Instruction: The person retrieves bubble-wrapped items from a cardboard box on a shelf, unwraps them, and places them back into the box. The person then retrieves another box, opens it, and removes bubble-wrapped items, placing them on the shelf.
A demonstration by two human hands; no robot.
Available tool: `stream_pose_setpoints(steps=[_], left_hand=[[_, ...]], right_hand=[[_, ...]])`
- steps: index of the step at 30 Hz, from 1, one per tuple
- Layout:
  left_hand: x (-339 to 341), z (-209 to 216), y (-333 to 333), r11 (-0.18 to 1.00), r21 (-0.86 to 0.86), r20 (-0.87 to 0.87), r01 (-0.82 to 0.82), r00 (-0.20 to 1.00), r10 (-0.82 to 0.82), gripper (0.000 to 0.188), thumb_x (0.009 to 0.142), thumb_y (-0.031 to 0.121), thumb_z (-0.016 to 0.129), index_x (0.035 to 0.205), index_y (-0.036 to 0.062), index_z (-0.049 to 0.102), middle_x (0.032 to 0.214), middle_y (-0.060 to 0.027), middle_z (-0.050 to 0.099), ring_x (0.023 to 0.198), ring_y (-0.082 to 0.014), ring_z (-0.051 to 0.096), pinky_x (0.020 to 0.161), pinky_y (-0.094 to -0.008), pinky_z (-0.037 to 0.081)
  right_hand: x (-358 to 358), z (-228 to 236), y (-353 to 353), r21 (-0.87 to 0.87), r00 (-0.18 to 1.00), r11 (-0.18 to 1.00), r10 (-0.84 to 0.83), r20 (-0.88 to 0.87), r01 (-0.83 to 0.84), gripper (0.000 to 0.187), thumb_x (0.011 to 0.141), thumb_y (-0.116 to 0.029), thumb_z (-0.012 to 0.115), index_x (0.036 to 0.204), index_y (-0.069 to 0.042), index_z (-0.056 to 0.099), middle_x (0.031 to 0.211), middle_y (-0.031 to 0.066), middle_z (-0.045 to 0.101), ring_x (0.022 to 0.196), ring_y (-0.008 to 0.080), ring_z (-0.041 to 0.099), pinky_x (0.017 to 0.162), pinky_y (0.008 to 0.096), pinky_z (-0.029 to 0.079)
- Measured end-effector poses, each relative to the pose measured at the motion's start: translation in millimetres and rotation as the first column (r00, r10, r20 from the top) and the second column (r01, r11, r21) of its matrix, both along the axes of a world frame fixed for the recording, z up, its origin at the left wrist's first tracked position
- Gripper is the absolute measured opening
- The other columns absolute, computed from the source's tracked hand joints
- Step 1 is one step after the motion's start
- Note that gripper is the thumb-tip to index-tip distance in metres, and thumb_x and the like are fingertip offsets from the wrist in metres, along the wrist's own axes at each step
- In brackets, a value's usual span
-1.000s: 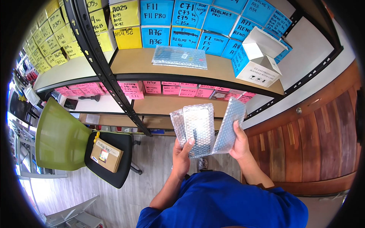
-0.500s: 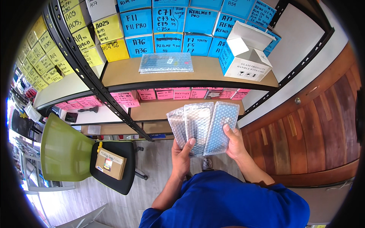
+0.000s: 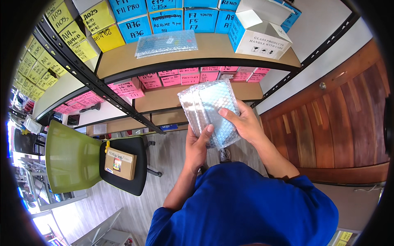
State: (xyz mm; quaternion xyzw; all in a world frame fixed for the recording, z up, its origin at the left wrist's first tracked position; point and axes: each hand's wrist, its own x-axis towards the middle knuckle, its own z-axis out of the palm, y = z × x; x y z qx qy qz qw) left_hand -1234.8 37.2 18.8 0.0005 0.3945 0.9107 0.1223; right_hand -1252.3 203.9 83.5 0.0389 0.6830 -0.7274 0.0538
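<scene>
"How do the hands stand?"

"The left hand (image 3: 196, 148) is partly closed on the lower left of the bubble-wrapped packets (image 3: 218, 112), thumb over the front. The right hand (image 3: 247, 125) curves round their right side, its thumb lying across the top packet. Most of the fingers are behind, so I can't tell how firmly either one grips."

"And what's different?"

"Half a second ago the packets are fanned out; now the right one overlaps the others, and the fan narrows to a stack."

"Meaning?"

"I'd judge them nearly one bundle, though the left edges still stick out unevenly."

"Where is it?"

"Up in front of the blue shirt (image 3: 242, 205), short of the shelves."

"Anything changed farther off?"

"Not that I see. The green-backed chair (image 3: 72, 158) holds its cardboard parcel (image 3: 120, 164). Beyond the packets, the flat wrapped bundle (image 3: 166, 43) and the open white carton (image 3: 262, 40) keep their places on the upper shelf (image 3: 213, 52), with blue boxes (image 3: 167, 22) behind."
</scene>
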Motion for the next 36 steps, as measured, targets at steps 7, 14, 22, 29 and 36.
stream_pose_setpoints(steps=[7, 14, 22, 29, 36], left_hand=[[-2.4, -3.6, -8.0, 0.994, 0.061, 0.023, -0.089, 0.996, 0.088, 0.045, 0.099, 0.014, 0.065, 0.141, 0.0078, 0.049, 0.131, -0.0072, 0.062, 0.119, -0.0184, 0.06, 0.102, -0.0364, 0.048], [1.4, -10.1, -15.8, 0.985, 0.087, 0.058, -0.147, 0.988, 0.142, 0.044, 0.1, 0.016, 0.066, 0.14, 0.0071, 0.049, 0.13, -0.0072, 0.062, 0.119, -0.018, 0.059, 0.102, -0.0362, 0.048], [3.1, -10.7, -19.1, 0.972, 0.047, 0.062, -0.228, 0.972, 0.225, 0.043, 0.1, 0.018, 0.066, 0.139, 0.0095, 0.051, 0.13, -0.0041, 0.062, 0.118, -0.0158, 0.059, 0.103, -0.0351, 0.046], [-2.4, 1.8, -32.7, 0.954, 0.054, 0.041, -0.294, 0.955, 0.292, 0.043, 0.1, 0.023, 0.066, 0.138, 0.009, 0.051, 0.128, -0.0051, 0.062, 0.118, -0.0171, 0.058, 0.102, -0.037, 0.045], [1.8, 2.8, -29.9, 0.964, -0.004, -0.015, -0.266, 0.964, 0.266, 0.046, 0.1, 0.026, 0.067, 0.139, 0.0077, 0.05, 0.127, -0.0044, 0.062, 0.118, -0.0166, 0.057, 0.104, -0.0353, 0.043]], right_hand=[[9.0, -17.0, -6.5, -0.003, 0.989, 0.998, 0.062, -0.134, -0.063, 0.05, 0.101, -0.02, 0.066, 0.142, 0.003, 0.051, 0.13, 0.0104, 0.063, 0.116, 0.0135, 0.058, 0.1, 0.0299, 0.047], [21.1, -32.5, -2.8, 0.022, 0.984, 0.987, 0.156, 0.086, -0.158, 0.044, 0.102, -0.032, 0.064, 0.134, -0.002, 0.06, 0.112, 0.0039, 0.068, 0.094, 0.0092, 0.062, 0.079, 0.0284, 0.054], [15.2, -32.2, 16.3, 0.02, 0.996, 0.996, 0.082, 0.018, -0.083, 0.043, 0.105, -0.035, 0.058, 0.132, -0.002, 0.063, 0.095, 0.0012, 0.067, 0.075, 0.0053, 0.06, 0.056, 0.0222, 0.05], [9.6, -32.9, 38.8, -0.008, 0.994, 0.999, 0.036, -0.107, -0.037, 0.035, 0.105, -0.028, 0.058, 0.124, 0.0, 0.067, 0.08, -0.0003, 0.065, 0.059, 0.0053, 0.056, 0.049, 0.0218, 0.043], [22.2, -8.0, 35.9, 0.134, 0.983, 0.977, 0.156, 0.096, -0.168, 0.035, 0.098, -0.026, 0.07, 0.123, -0.002, 0.068, 0.083, -0.0024, 0.066, 0.055, 0.0024, 0.05, 0.047, 0.0189, 0.039]])
